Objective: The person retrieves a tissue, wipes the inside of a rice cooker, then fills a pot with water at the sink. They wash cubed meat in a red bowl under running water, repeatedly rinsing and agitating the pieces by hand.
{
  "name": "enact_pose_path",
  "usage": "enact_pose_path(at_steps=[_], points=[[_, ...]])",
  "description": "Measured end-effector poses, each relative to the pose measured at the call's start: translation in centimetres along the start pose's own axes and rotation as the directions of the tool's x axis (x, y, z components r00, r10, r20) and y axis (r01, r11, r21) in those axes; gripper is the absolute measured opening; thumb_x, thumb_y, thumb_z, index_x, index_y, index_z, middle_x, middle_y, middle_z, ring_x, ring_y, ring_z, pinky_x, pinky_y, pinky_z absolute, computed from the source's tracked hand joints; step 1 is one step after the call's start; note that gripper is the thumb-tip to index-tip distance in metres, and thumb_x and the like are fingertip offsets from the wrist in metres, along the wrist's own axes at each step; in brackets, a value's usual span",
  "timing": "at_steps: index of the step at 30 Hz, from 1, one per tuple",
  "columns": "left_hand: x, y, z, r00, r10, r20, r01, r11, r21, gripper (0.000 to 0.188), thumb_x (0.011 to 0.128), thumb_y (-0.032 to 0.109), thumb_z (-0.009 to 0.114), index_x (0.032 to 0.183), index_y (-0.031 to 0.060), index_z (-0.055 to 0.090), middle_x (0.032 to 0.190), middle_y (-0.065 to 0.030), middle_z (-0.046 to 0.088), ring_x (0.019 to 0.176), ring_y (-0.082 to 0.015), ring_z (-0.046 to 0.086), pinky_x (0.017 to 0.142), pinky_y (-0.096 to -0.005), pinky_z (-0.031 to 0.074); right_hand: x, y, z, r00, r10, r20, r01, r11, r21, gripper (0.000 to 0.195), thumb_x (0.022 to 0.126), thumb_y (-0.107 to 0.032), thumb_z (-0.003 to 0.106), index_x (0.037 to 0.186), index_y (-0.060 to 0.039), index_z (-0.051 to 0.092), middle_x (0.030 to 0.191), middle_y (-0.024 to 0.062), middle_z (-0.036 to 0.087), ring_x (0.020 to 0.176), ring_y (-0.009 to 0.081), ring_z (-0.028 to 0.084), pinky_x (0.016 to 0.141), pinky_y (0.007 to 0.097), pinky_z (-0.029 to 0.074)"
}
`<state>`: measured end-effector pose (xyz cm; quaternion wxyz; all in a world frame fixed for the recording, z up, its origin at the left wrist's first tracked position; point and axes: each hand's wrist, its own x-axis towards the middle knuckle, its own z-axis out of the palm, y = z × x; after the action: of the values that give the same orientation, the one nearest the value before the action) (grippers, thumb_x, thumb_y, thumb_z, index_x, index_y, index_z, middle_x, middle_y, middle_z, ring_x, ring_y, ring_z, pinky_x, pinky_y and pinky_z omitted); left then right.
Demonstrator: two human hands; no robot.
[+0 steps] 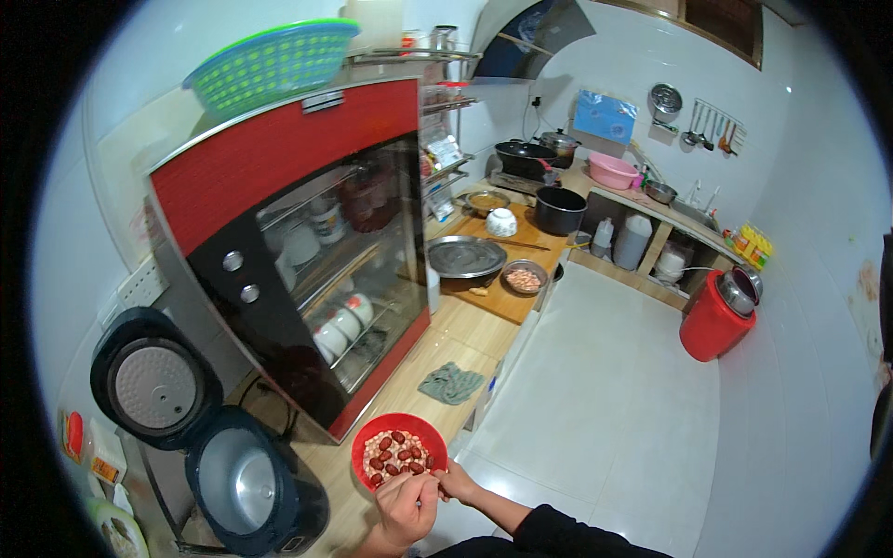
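Observation:
A red plastic bowl [438, 441] is in front of me at the counter's edge, with pale pinkish peanuts or beans and several dark red jujubes [398, 437] in it. My right hand [457, 483] grips its near right rim. Over the near side of the rim is my left hand [406, 508], fingers curled; whether anything is in them is hidden. To the left stands a dark rice cooker [241, 481], lid [157, 380] raised, with a bare metal interior. Whether the bowl rests on the counter is unclear.
A red-fronted dish cabinet [293, 174] stands behind the bowl. A green cloth [451, 383] lies on the counter. Farther along, a wooden board [513, 312] carries a metal bowl of pinkish pieces [524, 277], a lidded pan [467, 257] and a black pot [560, 210]. A red bin [711, 321] stands on the floor.

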<state>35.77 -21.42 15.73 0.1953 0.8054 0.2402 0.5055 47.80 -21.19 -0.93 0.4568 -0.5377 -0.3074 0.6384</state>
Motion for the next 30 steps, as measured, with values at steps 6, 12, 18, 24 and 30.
enact_pose_path(at_steps=[6, 12, 18, 24, 30], points=[[2.2, 3.6, 9.6, 0.998, 0.011, 0.058, -0.01, 1.0, -0.013, 0.003, 0.074, 0.005, 0.056, 0.074, 0.0027, 0.057, 0.063, -0.0074, 0.057, 0.056, -0.0241, 0.053, 0.052, -0.0334, 0.042, -6.2, -4.2, -10.7, 0.998, -0.036, -0.043, 0.032, 0.994, -0.1, 0.014, 0.08, -0.009, 0.038, 0.086, 0.0006, 0.046, 0.055, 0.0082, 0.052, 0.037, 0.0129, 0.045, 0.03, 0.0249, 0.036], [5.3, 5.2, 17.9, 0.984, 0.057, 0.17, -0.054, 0.998, -0.021, 0.016, 0.071, 0.01, 0.061, 0.085, 0.0039, 0.058, 0.068, -0.0078, 0.058, 0.065, -0.0232, 0.054, 0.062, -0.0344, 0.04, -11.0, -6.6, -20.4, 0.972, 0.045, -0.231, -0.048, 0.999, -0.005, 0.015, 0.081, -0.01, 0.041, 0.091, 0.0005, 0.045, 0.057, 0.0097, 0.054, 0.039, 0.0123, 0.047, 0.032, 0.0243, 0.037], [10.0, 4.1, 27.3, 0.944, 0.099, 0.315, -0.087, 0.995, -0.05, 0.019, 0.071, 0.01, 0.06, 0.09, 0.0058, 0.058, 0.079, -0.0069, 0.058, 0.076, -0.0237, 0.053, 0.072, -0.0373, 0.037, -10.9, -7.5, -29.6, 0.904, 0.026, -0.426, 0.021, 0.994, 0.104, 0.016, 0.078, -0.005, 0.037, 0.091, 0.0019, 0.043, 0.055, 0.0102, 0.053, 0.039, 0.0129, 0.046, 0.032, 0.0243, 0.036], [16.8, 2.3, 38.7, 0.879, 0.193, 0.436, -0.153, 0.98, -0.126, 0.034, 0.072, 0.014, 0.059, 0.104, 0.0063, 0.051, 0.099, -0.0083, 0.054, 0.095, -0.0273, 0.048, 0.086, -0.0413, 0.031, -9.6, -11.8, -39.8, 0.876, -0.021, -0.483, 0.081, 0.991, 0.104, 0.02, 0.078, -0.003, 0.037, 0.097, 0.0023, 0.039, 0.058, 0.0123, 0.054, 0.037, 0.0122, 0.044, 0.031, 0.0244, 0.034], [24.1, 0.4, 47.9, 0.826, 0.134, 0.547, -0.097, 0.991, -0.096, 0.044, 0.073, 0.017, 0.058, 0.113, 0.0042, 0.043, 0.114, -0.0135, 0.045, 0.109, -0.0297, 0.039, 0.094, -0.0491, 0.022, -9.4, -17.4, -49.0, 0.78, 0.055, -0.624, 0.035, 0.991, 0.131, 0.026, 0.076, -0.001, 0.036, 0.102, 0.0007, 0.037, 0.06, 0.015, 0.055, 0.038, 0.014, 0.044, 0.033, 0.0251, 0.035]])
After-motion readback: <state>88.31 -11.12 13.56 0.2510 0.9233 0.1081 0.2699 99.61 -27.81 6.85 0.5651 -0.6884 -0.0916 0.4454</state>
